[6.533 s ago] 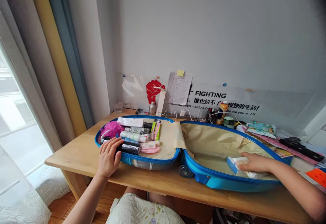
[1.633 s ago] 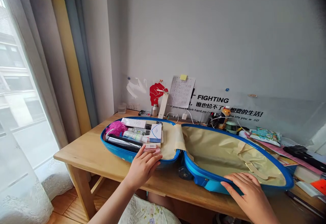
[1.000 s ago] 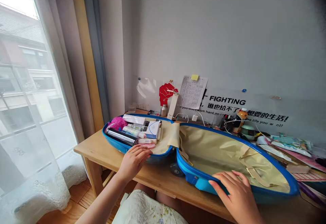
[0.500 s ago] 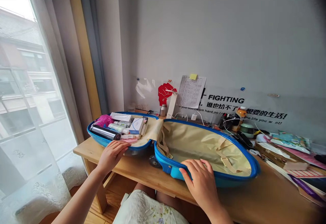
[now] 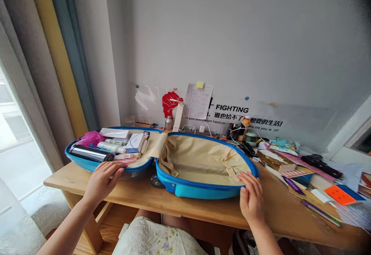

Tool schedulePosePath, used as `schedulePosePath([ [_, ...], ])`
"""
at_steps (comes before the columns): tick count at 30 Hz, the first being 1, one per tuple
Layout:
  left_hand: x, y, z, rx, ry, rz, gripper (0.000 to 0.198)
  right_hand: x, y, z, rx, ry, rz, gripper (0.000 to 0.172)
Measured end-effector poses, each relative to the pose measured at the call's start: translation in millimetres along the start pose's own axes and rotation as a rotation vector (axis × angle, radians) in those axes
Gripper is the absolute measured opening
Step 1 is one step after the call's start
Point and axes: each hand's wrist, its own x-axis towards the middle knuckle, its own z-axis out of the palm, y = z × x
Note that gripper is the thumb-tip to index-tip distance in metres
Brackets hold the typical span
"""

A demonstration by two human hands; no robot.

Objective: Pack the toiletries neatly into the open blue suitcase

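Note:
A blue suitcase (image 5: 199, 192) lies open on the wooden table, its two halves side by side. The left half holds a black cylinder (image 5: 89, 153), a pink mesh puff (image 5: 92, 139), a white-and-blue box (image 5: 135, 142), a long white box (image 5: 114, 132) and small tubes. The right half shows beige lining (image 5: 197, 158) and straps. My left hand (image 5: 104, 180) rests at the front rim of the left half, fingers loosely spread and holding nothing. My right hand (image 5: 251, 196) touches the right half's front rim near its right end, fingers slightly bent, nothing held.
On the wooden table (image 5: 278, 212), right of the suitcase, lie papers, a purple pen (image 5: 293, 185), an orange-and-blue item (image 5: 339, 194) and a black object (image 5: 321, 165). Behind stand a small metal bottle (image 5: 168, 122) and an orange bottle (image 5: 245, 126). Curtains (image 5: 58, 73) hang at left.
The view has turned to the right. My right hand has slid right along the suitcase's front rim, from near its middle to its right end. My left hand stays by the left half.

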Motion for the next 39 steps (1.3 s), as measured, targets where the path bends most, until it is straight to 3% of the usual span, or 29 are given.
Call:
schedulePosePath([
  [3, 13, 5, -0.8, 0.027, -0.028, -0.064, 0.037, -4, 0, 10, 0.054, 0.075, -0.007, 0.040],
  [7, 45, 12, -1.0, 0.057, -0.116, -0.155, 0.045, -7, -2, 16, 0.066, 0.070, 0.033, 0.042],
  [10, 74, 14, 3.1, 0.133, -0.235, -0.244, 0.047, -4, 4, 16, 0.086, 0.057, 0.031, 0.042],
  [15, 108, 3, 19.8, 0.322, -0.467, -0.362, 0.055, 4, 14, 20, 0.175, 0.142, 0.029, 0.045],
  [23, 129, -15, 51.5, 0.306, -0.743, -0.651, 0.092, -1, 15, 22, 0.192, 0.149, 0.019, 0.044],
  [29, 136, -8, 63.5, 0.298, -0.752, -0.743, 0.081, -1, 17, 23, 0.197, 0.163, 0.011, 0.043],
  [33, 144, 3, 57.4, 0.357, -0.667, -0.695, 0.074, 3, 13, 23, 0.223, 0.215, -0.020, 0.041],
  [36, 161, 26, 52.2, 0.287, -0.576, -0.493, 0.074, 3, 12, 24, 0.215, 0.219, -0.017, 0.041],
  [39, 179, 67, 55.2, 0.077, -0.585, -0.265, 0.076, 2, 14, 24, 0.209, 0.202, -0.018, 0.041],
])
